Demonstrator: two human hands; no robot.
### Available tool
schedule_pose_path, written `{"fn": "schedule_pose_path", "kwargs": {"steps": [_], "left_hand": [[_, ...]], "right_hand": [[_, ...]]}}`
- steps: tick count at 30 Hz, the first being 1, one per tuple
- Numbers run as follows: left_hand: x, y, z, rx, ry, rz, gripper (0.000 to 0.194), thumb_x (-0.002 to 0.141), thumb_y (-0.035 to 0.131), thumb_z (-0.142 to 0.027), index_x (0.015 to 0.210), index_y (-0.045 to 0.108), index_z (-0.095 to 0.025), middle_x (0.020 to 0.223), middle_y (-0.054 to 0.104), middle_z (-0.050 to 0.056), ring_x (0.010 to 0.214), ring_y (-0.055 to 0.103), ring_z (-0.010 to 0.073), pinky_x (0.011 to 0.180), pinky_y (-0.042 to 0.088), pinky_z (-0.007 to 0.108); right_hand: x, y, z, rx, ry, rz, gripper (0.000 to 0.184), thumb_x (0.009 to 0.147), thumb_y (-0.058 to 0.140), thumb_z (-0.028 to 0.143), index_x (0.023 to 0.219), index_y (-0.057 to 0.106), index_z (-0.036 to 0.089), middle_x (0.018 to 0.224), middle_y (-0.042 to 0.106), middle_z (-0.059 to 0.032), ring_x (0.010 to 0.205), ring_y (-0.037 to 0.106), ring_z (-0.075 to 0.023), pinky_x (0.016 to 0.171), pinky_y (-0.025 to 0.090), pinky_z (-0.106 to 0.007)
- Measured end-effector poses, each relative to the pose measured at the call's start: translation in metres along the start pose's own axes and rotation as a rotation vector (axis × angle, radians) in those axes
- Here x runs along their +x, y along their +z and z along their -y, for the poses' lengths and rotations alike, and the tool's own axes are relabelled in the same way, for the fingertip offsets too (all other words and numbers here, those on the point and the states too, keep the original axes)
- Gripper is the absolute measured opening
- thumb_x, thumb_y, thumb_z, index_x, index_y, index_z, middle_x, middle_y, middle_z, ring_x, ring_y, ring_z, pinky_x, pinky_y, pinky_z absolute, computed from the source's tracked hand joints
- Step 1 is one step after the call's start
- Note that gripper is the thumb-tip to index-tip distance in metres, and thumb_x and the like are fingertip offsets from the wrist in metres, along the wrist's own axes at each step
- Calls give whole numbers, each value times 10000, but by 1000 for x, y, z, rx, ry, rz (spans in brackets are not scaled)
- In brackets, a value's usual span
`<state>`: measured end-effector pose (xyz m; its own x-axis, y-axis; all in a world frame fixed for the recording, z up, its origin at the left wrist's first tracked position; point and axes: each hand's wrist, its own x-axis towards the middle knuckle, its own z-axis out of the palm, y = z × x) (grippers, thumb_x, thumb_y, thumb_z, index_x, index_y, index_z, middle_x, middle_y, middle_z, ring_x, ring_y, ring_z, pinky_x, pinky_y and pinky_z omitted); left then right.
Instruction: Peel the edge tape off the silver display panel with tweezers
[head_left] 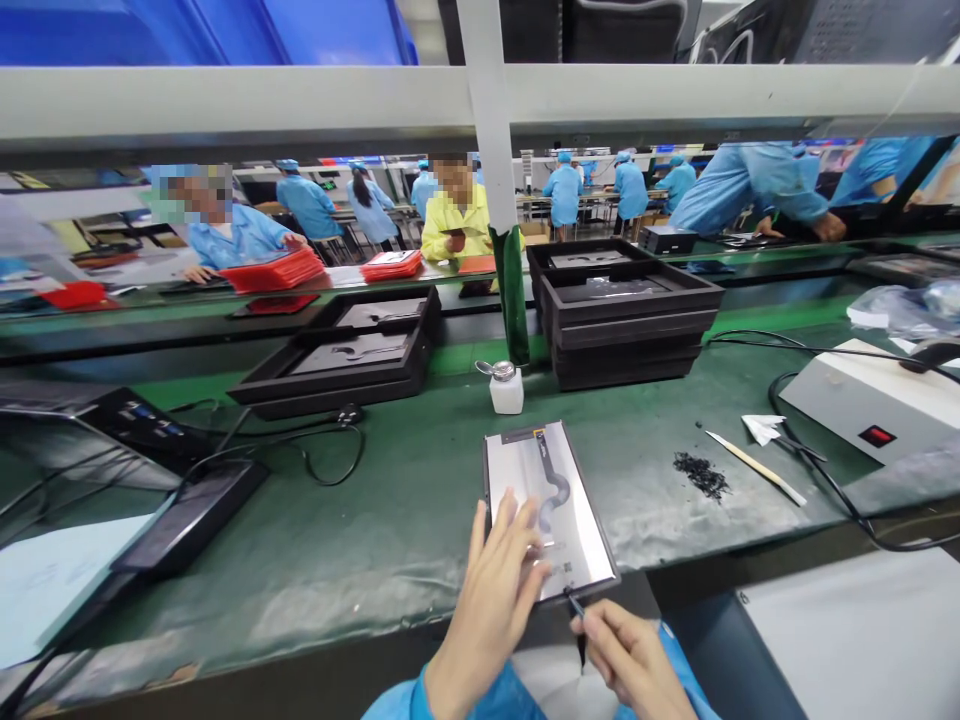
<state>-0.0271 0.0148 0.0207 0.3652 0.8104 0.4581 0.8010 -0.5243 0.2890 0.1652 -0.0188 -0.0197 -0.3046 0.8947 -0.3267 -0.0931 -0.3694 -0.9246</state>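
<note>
A flat display panel point(581, 500) lies with its silvery back up at the front of the green bench, a dark ribbon cable point(555, 480) curving down it. My left hand point(499, 590) rests on the panel's lower left part, fingers stretched out and slightly spread, covering some of the surface. At the panel's near edge my right hand point(626, 650) is closed around slim dark tweezers point(575, 606). Their tip meets the lower edge near the right corner; most of the tool is hidden by my fingers.
A white dispenser bottle point(507, 390) stands behind the panel. Black trays point(630, 320) are stacked beyond, with more trays point(337, 365) leftward. On the right lie black scraps point(701, 475), a pale pointed stick point(756, 468) and a cabled white box point(862, 400). Co-workers sit opposite.
</note>
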Motion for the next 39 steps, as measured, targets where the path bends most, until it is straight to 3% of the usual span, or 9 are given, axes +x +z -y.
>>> {"fn": "schedule_pose_path", "kwargs": {"steps": [4,7,14,39], "left_hand": [[-34,-9,8,59,109,-39,320,990,496,-270,1289,518,-155,1369,587,125,1374,428,270,1172,235,575],[-47,-10,11,108,183,-53,402,981,529,-276,1355,490,-136,1342,607,135,1330,485,271,1171,253,549],[-47,-4,9,31,162,-118,335,968,526,-166,1302,547,-141,1310,634,128,1295,527,251,1092,448,442],[-50,-3,12,10,135,-100,310,977,496,-157,1282,545,-132,1299,641,128,1289,533,250,1077,466,424]], "right_hand": [[1,-2,-2,-33,1,1,660,756,541,793,813,659,146,446,353,102,412,230,-73,423,145,-242],[1,-3,-1,-32,-2,3,651,754,546,791,790,654,150,421,343,110,388,222,-67,411,156,-235],[-1,0,0,91,54,-27,625,700,628,776,734,653,152,394,309,128,362,161,-46,382,105,-214],[-9,-15,15,189,62,-98,594,676,698,736,690,657,143,392,261,142,360,109,-25,373,79,-197]]}}
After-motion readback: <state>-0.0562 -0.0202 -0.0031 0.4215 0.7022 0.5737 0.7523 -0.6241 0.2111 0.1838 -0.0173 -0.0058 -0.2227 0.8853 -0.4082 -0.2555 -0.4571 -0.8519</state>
